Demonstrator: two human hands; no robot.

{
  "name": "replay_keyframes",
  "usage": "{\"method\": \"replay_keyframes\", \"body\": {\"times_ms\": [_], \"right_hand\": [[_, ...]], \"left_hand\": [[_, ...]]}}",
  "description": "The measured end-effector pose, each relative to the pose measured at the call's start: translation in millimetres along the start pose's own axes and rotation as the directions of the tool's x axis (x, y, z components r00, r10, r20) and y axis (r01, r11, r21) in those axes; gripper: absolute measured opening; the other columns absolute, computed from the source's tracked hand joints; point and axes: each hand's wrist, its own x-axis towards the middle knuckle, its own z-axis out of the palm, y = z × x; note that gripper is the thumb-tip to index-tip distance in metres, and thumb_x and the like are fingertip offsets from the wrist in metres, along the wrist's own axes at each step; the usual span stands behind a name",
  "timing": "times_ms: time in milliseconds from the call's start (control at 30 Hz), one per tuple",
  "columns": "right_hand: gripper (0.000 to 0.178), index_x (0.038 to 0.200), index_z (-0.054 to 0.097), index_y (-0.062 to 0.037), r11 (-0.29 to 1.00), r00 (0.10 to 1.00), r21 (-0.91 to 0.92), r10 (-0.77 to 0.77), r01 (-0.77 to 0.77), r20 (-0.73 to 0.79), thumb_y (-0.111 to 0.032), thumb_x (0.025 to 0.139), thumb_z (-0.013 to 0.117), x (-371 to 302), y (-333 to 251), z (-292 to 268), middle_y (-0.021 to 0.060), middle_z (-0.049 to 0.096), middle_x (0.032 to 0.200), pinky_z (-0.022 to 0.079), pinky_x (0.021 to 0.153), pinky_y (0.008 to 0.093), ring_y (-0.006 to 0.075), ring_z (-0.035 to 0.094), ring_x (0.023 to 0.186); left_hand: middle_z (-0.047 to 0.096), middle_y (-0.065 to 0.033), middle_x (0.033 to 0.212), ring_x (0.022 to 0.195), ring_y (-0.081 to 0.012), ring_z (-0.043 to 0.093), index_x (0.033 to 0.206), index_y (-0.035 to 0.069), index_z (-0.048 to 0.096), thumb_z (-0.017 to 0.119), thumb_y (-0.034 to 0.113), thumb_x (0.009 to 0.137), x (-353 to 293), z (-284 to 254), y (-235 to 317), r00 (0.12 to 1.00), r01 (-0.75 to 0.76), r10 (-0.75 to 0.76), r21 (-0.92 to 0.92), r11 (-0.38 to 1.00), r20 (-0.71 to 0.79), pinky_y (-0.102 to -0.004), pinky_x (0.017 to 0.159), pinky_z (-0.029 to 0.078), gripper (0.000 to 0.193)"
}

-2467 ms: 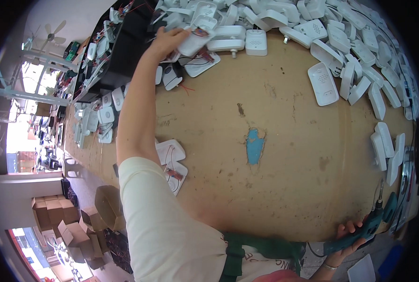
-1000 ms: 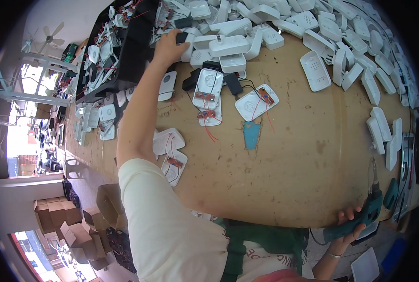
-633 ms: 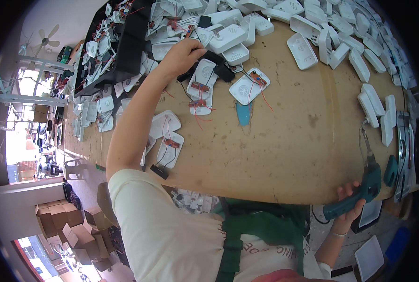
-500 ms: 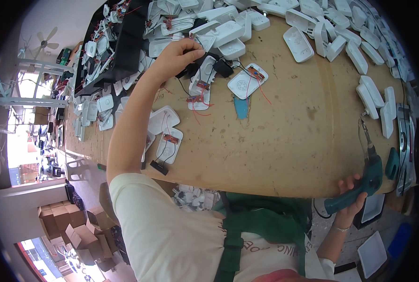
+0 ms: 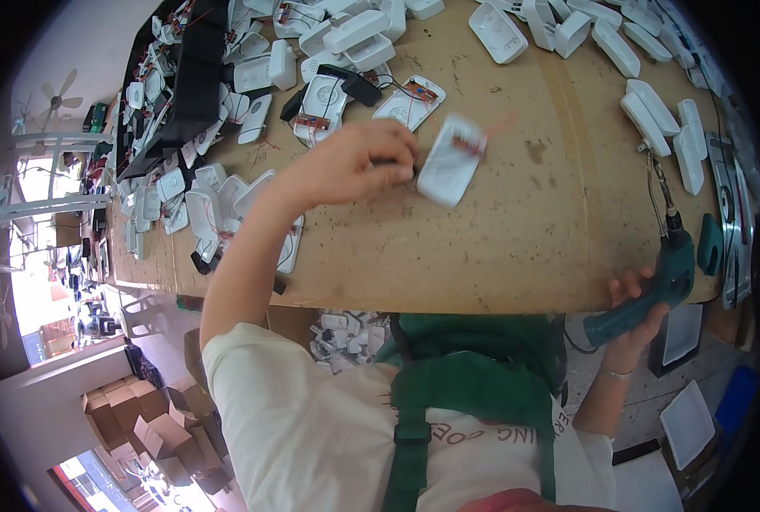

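Observation:
Above the middle of the table my left hand (image 5: pixel 359 166) is closed in a pinch. A dark bit shows at its fingertips, and just right of them a white plastic casing (image 5: pixel 451 171) with a small red circuit board hangs, smeared by motion. Whether the fingers grip its lead or another part is hard to see. At the front right edge, my right hand (image 5: pixel 632 303) wraps round the handle of a teal soldering gun (image 5: pixel 672 269), its metal tip pointing away from me. Beyond my left hand lie open casings (image 5: pixel 410 102) with red boards, wires and black blocks.
White casings (image 5: pixel 359 34) pile up along the far side, and more stand at the right (image 5: pixel 649 115). A black bin (image 5: pixel 194 77) full of wired parts stands far left. Casings (image 5: pixel 214 205) lie beside my left forearm. A teal piece (image 5: pixel 709 245) rests right of the soldering gun.
My left hand has come nearer and to the right from the far pile, with a white casing now beside its fingers. The view has shifted; my right hand still holds the soldering gun.

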Motion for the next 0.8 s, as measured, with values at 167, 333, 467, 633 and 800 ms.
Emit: {"method": "replay_keyframes", "body": {"times_ms": [167,333,467,633,800], "right_hand": [[0.067,0.132,0.044,-0.0009,1.0,0.999,-0.015,0.022,-0.022,0.041,-0.036,0.084,0.073,0,1,0,0.0071,0.055,0.124,0.05,0.094,0.0487,0.0164,0.054,0.095],[0.066,0.132,0.044,-0.0003,1.0,0.999,-0.017,0.0,0.001,0.047,-0.036,0.084,0.073,2,3,2,0.0073,0.055,0.124,0.051,0.093,0.0486,0.0165,0.055,0.095],[0.066,0.133,0.044,0.0001,1.0,0.999,-0.002,-0.018,0.018,0.036,-0.035,0.085,0.072,0,5,2,0.008,0.055,0.124,0.051,0.094,0.0494,0.0174,0.055,0.096],[0.066,0.134,0.043,0.0002,0.999,1.0,0.035,-0.021,0.02,0.023,-0.034,0.085,0.072,1,5,0,0.0097,0.054,0.126,0.052,0.092,0.0472,0.0177,0.055,0.096],[0.074,0.141,0.036,-0.0039,1.0,1.0,-0.011,-0.004,0.003,-0.011,-0.034,0.085,0.073,7,1,22,0.0156,0.049,0.133,0.053,0.083,0.0377,0.0178,0.055,0.094]], "left_hand": [[0.06,-0.0152,0.117,0.109,-0.0315,0.058,0.117,0.006,0.064,0.071,0.026,0.082,14,-22,-19,0.886,0.151,0.042,0.372,0.916,-0.463,-0.0375,0.094,0.044,0.041],[0.055,-0.0201,0.128,0.114,-0.0351,0.056,0.127,0.008,0.058,0.075,0.046,0.073,86,-75,-89,0.758,0.524,-0.009,0.602,0.603,-0.652,-0.042,0.091,0.047,0.068],[0.067,-0.0208,0.102,0.1,-0.0356,0.064,0.12,0.004,0.062,0.069,0.034,0.073,98,-101,-130,0.874,0.433,-0.208,0.512,0.742,-0.438,-0.0428,0.089,0.049,0.057],[0.063,-0.0193,0.104,0.096,-0.0368,0.06,0.105,0.001,0.064,0.063,0.022,0.082,63,-119,-98,0.687,0.089,-0.099,-0.052,0.995,-0.72,-0.0427,0.083,0.047,0.031],[0.066,-0.0117,0.103,0.092,-0.0152,0.061,0.11,-0.003,0.061,0.045,0.028,0.1,51,-6,-6,0.391,0.042,-0.177,-0.175,0.984,-0.903,-0.0311,0.083,0.047,0.036]]}}
